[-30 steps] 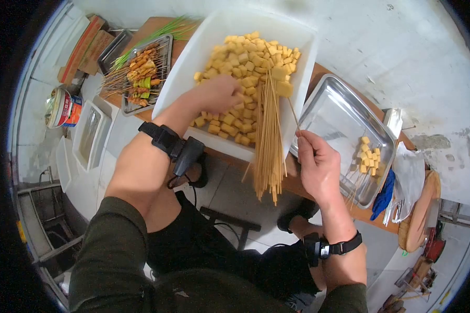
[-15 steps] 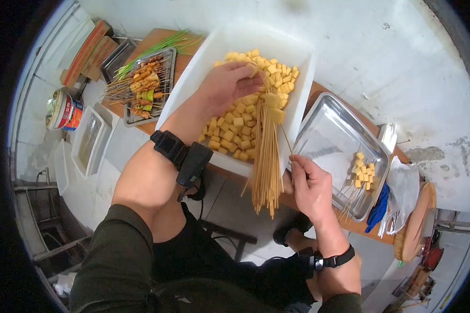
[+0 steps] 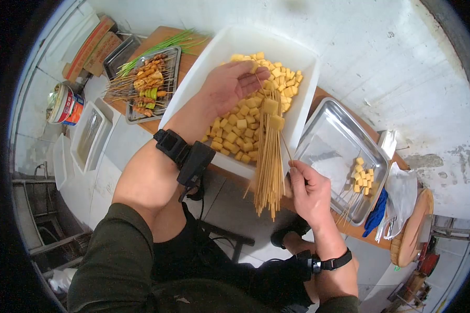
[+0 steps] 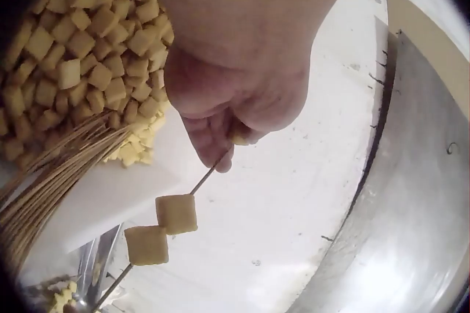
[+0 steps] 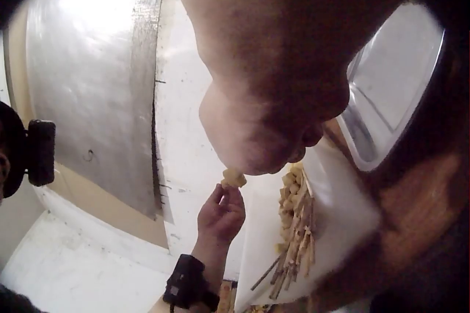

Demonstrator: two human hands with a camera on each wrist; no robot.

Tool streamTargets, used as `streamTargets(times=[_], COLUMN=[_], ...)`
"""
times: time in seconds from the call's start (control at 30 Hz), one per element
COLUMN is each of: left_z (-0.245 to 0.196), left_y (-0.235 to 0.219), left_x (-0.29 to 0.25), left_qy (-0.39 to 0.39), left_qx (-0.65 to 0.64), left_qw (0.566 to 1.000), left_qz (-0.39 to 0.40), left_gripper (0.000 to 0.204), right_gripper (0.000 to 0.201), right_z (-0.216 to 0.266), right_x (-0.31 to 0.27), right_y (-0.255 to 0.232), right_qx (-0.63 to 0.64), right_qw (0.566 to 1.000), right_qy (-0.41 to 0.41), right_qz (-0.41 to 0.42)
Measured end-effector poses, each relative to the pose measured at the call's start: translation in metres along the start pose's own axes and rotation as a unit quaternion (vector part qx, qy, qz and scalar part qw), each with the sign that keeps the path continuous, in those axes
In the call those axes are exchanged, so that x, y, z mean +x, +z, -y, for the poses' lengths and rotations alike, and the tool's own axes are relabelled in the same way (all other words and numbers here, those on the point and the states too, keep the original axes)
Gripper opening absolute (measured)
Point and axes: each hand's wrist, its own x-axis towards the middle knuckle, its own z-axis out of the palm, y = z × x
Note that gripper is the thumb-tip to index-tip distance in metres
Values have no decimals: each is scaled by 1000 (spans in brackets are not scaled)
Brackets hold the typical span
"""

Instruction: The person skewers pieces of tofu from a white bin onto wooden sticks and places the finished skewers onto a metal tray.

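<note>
Pinched between the thumb and fingers of my left hand (image 3: 228,88) is a yellow food cube (image 4: 239,134), right at the tip of a thin wooden skewer (image 3: 285,145). Two more yellow cubes (image 4: 177,214) are threaded on that skewer, below the left fingers. My right hand (image 3: 312,192) grips the skewer's lower end between thumb and fingers. Underneath, a white plastic tub (image 3: 309,78) holds many loose yellow cubes (image 3: 240,125). A bundle of bare skewers (image 3: 269,177) lies over the tub's front edge, its ends sticking out towards me.
To the right, a steel tray (image 3: 318,151) carries several skewers of yellow cubes (image 3: 363,176), with a blue cloth (image 3: 376,213) and a plastic bag (image 3: 402,193) beside it. A tray of meat skewers (image 3: 151,86) and green stalks (image 3: 167,46) are at left.
My left hand has risen from the loose cubes in the tub and moved right to the skewer's tip with a cube. My right hand keeps its grip on the skewer, slightly lower in view.
</note>
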Motion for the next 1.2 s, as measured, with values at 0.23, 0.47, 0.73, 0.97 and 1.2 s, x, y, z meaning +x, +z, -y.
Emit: streamTargets(times=[0.23,0.47,0.73,0.97,1.2], left_z=[-2,0,3,11,4], left_y=[4,7,11,9,13], left_x=[-2,-3,-8,-6,-7], left_qy=[0,10,18,13,36], left_qx=[-12,-3,-4,-18,-20], left_qw=[1000,1000,1000,1000,999], left_qz=[-2,-8,10,23,21], left_gripper=[24,24,24,25,26], right_gripper=[19,20,20,18,18], right_z=[2,1,-2,-4,-2], right_x=[1,2,1,2,6], right_y=[0,-2,1,6,7], right_qx=[-9,-19,-18,-18,-32], right_qw=[1000,1000,1000,999,999], right_qy=[8,2,-5,-29,-26], right_qz=[7,14,7,-10,-15])
